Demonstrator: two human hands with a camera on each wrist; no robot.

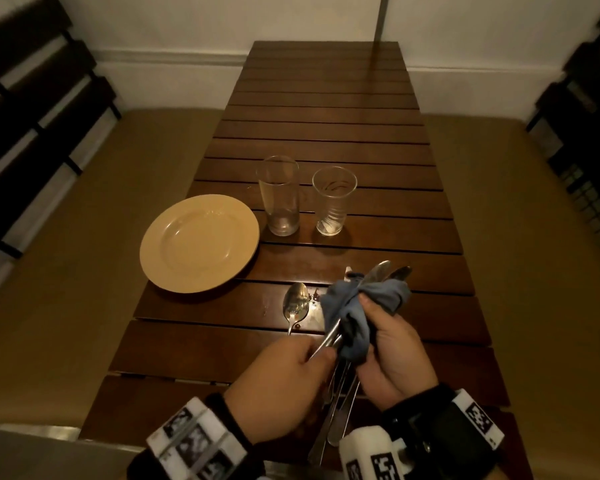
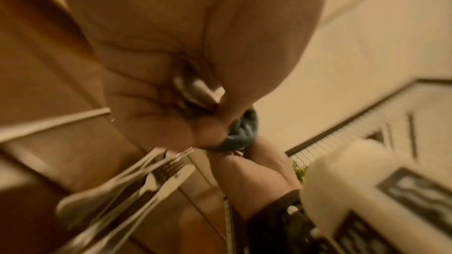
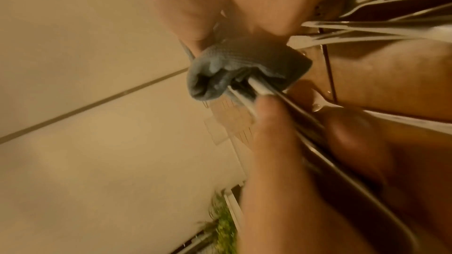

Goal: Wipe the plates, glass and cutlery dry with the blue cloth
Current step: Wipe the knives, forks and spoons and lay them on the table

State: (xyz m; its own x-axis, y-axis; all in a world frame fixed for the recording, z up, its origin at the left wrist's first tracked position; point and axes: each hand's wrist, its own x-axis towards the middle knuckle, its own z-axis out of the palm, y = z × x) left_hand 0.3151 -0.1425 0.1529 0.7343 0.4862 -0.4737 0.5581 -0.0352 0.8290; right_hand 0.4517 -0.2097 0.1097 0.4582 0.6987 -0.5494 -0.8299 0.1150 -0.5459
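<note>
Gripping a bunch of steel cutlery [image 1: 333, 344] by the handles, the left hand [image 1: 284, 372] is curled tight, while the right hand [image 1: 392, 351] squeezes the bunched blue cloth [image 1: 364, 306] around the spoon ends. On the dark slatted wooden bench [image 1: 326, 133] sit a lone spoon [image 1: 296, 304], a cream round plate [image 1: 199, 243] and two clear glasses [image 1: 281, 195].

The blue cloth [image 1: 364, 306] hides the middle of the cutlery [image 1: 383, 271]. The left hand [image 1: 284, 382] covers the handles. Both wrist pictures are blurry. How many pieces, I cannot tell.
</note>
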